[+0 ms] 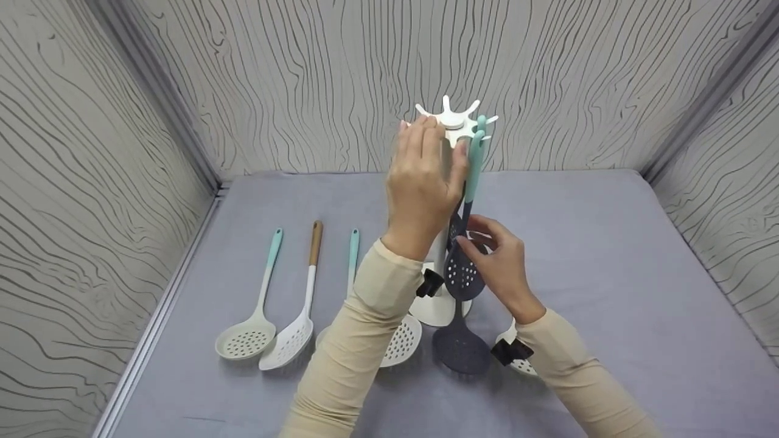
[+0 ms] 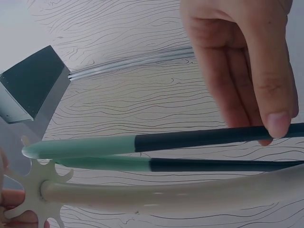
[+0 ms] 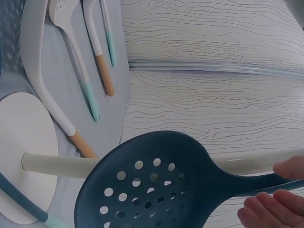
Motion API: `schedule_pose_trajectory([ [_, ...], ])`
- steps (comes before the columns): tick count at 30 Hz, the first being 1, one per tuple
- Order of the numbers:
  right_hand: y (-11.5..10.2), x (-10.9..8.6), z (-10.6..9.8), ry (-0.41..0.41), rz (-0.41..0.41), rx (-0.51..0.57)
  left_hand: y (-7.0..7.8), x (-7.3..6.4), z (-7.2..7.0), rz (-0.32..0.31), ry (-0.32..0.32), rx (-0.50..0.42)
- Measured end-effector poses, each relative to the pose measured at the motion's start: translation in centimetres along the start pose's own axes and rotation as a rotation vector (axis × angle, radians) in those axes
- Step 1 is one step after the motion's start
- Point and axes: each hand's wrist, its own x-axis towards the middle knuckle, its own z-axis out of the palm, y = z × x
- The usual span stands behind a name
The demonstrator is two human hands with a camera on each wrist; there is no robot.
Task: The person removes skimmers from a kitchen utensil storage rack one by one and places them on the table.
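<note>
A white utensil rack [image 1: 453,120] with a star-shaped hook top stands on a round base. My left hand [image 1: 423,176] grips that top, thumb and fingers on opposite sides. With thumb and fingertips, my right hand [image 1: 502,258] pinches the shaft of a dark slotted skimmer [image 3: 204,180] with a teal handle. The skimmer is upright beside the pole, its bowl hanging down and its handle end [image 2: 31,151] right at the hooks. Behind it, a second dark utensil [image 2: 218,165] with a teal handle hangs along the pole, its head partly hidden.
Another dark slotted utensil [image 1: 462,353] lies before the rack's base [image 1: 429,313]. To the left lie a white skimmer [image 1: 246,344], a wooden-handled white slotted turner [image 1: 309,286] and more white utensils, partly hidden by my left arm. One white utensil [image 1: 523,366] lies under my right wrist.
</note>
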Motion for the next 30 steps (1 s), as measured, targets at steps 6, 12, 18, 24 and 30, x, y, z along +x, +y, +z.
schedule_pose_trajectory([
  [6,0.4,0.3,0.5,0.04,-0.04,0.018,-0.1,0.0,0.0,0.002,-0.011,0.013],
  [12,0.9,0.4,0.8,0.086,-0.097,0.032,-0.1,-0.1,0.0,0.004,-0.022,0.012],
  [18,1.1,0.4,0.9,0.101,-0.14,0.051,-0.1,-0.1,0.0,0.005,-0.021,0.016],
  [24,1.1,0.4,0.7,0.111,-0.157,0.046,-0.1,-0.1,0.1,0.007,-0.021,0.013],
  [30,1.2,0.2,0.6,0.103,-0.177,0.035,-0.1,-0.1,0.2,0.009,-0.001,-0.001],
])
